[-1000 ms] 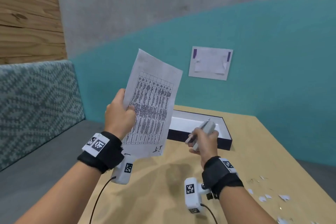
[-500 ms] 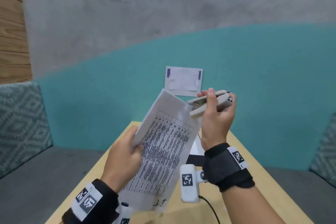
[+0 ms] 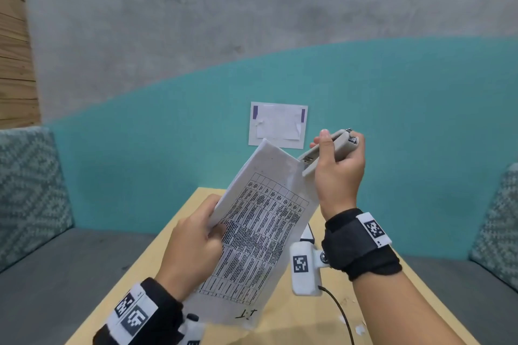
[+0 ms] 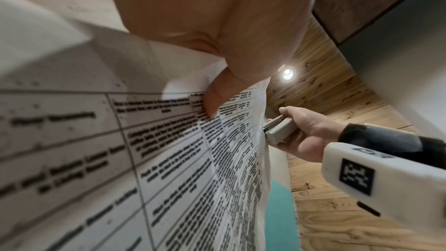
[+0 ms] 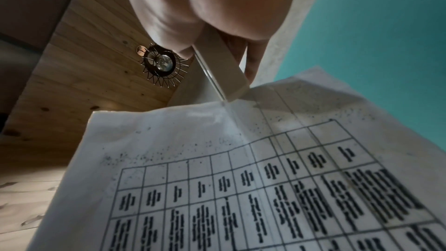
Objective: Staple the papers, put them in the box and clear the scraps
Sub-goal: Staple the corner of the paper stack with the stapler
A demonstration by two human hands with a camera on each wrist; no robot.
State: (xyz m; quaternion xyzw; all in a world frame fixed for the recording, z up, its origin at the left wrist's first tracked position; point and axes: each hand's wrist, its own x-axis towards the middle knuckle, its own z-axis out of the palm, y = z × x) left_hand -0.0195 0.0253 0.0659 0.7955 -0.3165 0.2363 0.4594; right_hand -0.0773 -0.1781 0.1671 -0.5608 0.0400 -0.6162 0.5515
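White papers point(image 3: 260, 238) are pinched upright above the table point(image 3: 157, 269) by the left hand point(image 3: 193, 246); the right hand point(image 3: 339, 173) grips the stapler point(image 3: 316, 154) at their far right corner. Stapling is underway: next, squeeze firmly.

Head cam: looks fwd and slightly down over the bench point(image 3: 179, 235) at the wall, both hands mid-range. L wrist cam: very close under the papers point(image 4: 169, 159), facing up toward the ceiling. R wrist cam: same upward tilt, close. All three share the papers' top corner and the stapler point(image 3: 322, 152).
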